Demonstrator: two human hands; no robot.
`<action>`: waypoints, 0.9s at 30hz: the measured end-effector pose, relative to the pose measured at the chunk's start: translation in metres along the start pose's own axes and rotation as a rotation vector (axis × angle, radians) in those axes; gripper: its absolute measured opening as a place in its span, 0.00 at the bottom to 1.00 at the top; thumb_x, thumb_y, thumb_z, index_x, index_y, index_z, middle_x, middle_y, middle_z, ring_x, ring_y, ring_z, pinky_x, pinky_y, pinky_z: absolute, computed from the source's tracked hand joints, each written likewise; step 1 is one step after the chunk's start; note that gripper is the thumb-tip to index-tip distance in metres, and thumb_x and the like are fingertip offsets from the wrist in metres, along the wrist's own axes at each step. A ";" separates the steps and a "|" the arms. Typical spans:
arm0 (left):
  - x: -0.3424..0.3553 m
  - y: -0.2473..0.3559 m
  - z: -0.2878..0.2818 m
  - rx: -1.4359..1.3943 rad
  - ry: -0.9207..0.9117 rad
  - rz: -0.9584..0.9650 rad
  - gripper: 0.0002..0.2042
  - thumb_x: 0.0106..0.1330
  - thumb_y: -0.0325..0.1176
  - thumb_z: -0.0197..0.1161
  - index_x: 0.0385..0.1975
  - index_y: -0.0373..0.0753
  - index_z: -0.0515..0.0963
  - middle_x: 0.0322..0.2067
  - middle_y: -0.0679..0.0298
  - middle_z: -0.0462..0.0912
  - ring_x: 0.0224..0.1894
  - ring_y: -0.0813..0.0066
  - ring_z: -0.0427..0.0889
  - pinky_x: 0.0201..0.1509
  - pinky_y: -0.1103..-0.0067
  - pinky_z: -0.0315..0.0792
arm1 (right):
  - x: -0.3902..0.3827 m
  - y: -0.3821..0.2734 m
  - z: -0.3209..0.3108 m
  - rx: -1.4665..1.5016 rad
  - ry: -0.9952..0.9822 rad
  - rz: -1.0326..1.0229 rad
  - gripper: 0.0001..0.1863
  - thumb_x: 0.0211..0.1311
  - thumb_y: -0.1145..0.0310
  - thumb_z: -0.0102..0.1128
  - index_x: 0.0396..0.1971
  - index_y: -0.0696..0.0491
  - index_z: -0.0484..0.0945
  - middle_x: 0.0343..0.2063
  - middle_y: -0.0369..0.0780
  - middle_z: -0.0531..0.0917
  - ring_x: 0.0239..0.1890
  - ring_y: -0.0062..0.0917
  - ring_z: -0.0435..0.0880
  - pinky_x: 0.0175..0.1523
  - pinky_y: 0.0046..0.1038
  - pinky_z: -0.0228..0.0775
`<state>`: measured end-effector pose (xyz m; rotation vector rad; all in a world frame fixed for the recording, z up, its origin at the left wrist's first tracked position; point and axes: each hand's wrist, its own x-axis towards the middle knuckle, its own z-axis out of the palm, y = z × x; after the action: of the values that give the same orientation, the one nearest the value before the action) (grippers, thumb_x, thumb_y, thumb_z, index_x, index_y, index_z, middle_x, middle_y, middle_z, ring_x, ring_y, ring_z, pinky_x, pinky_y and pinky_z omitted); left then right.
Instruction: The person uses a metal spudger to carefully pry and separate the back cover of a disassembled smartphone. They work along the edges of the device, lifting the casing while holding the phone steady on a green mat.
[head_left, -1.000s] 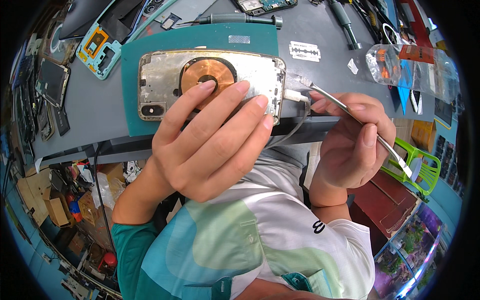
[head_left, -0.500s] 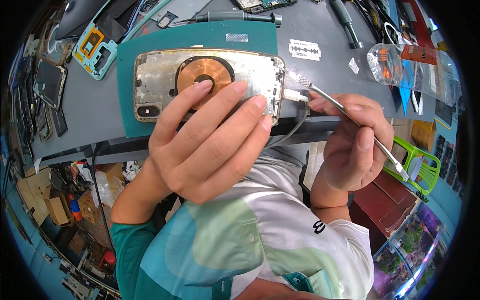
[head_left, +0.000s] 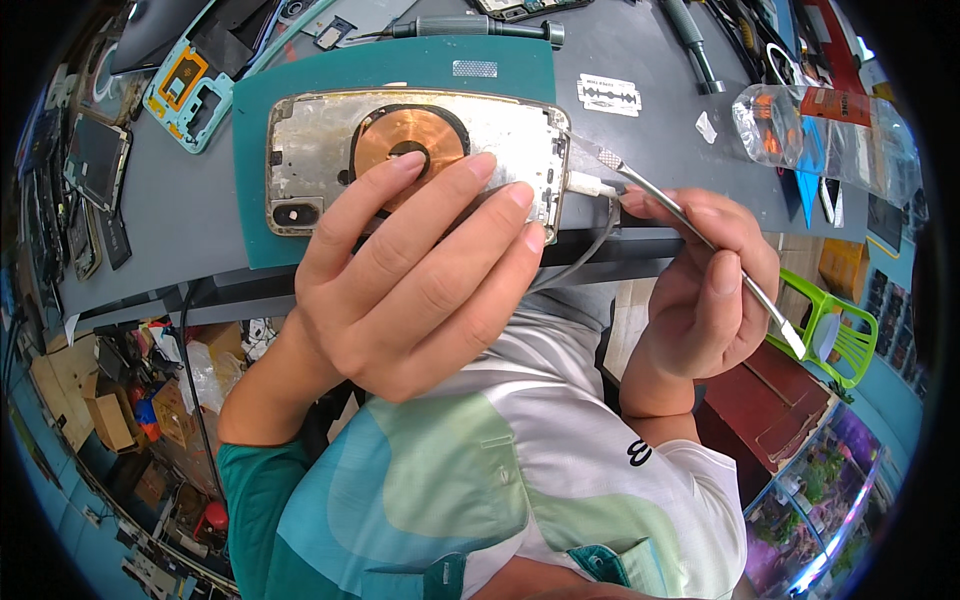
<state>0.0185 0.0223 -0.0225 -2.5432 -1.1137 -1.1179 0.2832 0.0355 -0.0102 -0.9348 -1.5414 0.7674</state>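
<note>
My left hand (head_left: 400,280) grips a worn silver phone back (head_left: 515,140), its fingertips over the round copper coil (head_left: 395,135) and the right half. The phone lies across a teal mat (head_left: 310,70), its camera cutout (head_left: 300,212) at lower left. My right hand (head_left: 710,280) is closed round a thin steel double-ended tool (head_left: 670,205), whose flat textured tip hovers just off the phone's right end. A white plug (head_left: 585,183) with a grey cable sits at that end, beside my right fingertips; whether they touch it I cannot tell.
Along the grey desk (head_left: 190,240) are a cyan phone frame (head_left: 185,90), dark screens (head_left: 95,170), two screwdrivers (head_left: 470,30) (head_left: 690,45), a razor blade (head_left: 610,95) and a plastic bag (head_left: 780,130). A green chair (head_left: 840,340) stands at right, cardboard boxes (head_left: 110,410) at lower left.
The phone and my left hand have shifted slightly left and up since a second ago. The tool in my right hand has moved a little, its lower end farther left.
</note>
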 end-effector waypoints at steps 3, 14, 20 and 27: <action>0.001 0.001 0.000 -0.006 -0.005 -0.005 0.15 0.66 0.24 0.69 0.53 0.43 0.89 0.56 0.60 0.93 0.62 0.56 0.93 0.70 0.57 0.83 | 0.000 0.000 -0.001 0.031 0.007 0.037 0.19 0.84 0.63 0.57 0.53 0.65 0.88 0.48 0.55 0.92 0.48 0.43 0.95 0.61 0.42 0.85; 0.001 0.000 0.001 -0.006 0.011 -0.003 0.15 0.67 0.25 0.68 0.52 0.43 0.89 0.56 0.59 0.94 0.61 0.55 0.93 0.70 0.57 0.83 | 0.003 0.000 -0.009 -0.052 -0.071 0.020 0.19 0.84 0.63 0.59 0.55 0.65 0.89 0.50 0.54 0.94 0.51 0.41 0.95 0.63 0.40 0.84; 0.002 -0.003 0.002 -0.019 0.019 0.013 0.15 0.66 0.24 0.68 0.51 0.43 0.90 0.55 0.58 0.94 0.61 0.55 0.93 0.70 0.56 0.83 | 0.003 -0.005 -0.009 -0.024 -0.019 0.050 0.21 0.86 0.60 0.59 0.54 0.64 0.89 0.50 0.55 0.93 0.52 0.43 0.95 0.63 0.41 0.85; 0.001 -0.001 0.001 -0.012 0.014 0.001 0.15 0.66 0.25 0.69 0.51 0.43 0.89 0.55 0.59 0.94 0.61 0.55 0.93 0.69 0.57 0.83 | 0.002 -0.006 -0.010 -0.021 -0.044 0.039 0.23 0.86 0.59 0.57 0.54 0.67 0.88 0.50 0.57 0.91 0.51 0.45 0.94 0.61 0.44 0.87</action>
<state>0.0186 0.0239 -0.0225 -2.5410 -1.1056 -1.1439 0.2919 0.0344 -0.0029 -0.9719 -1.5761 0.8062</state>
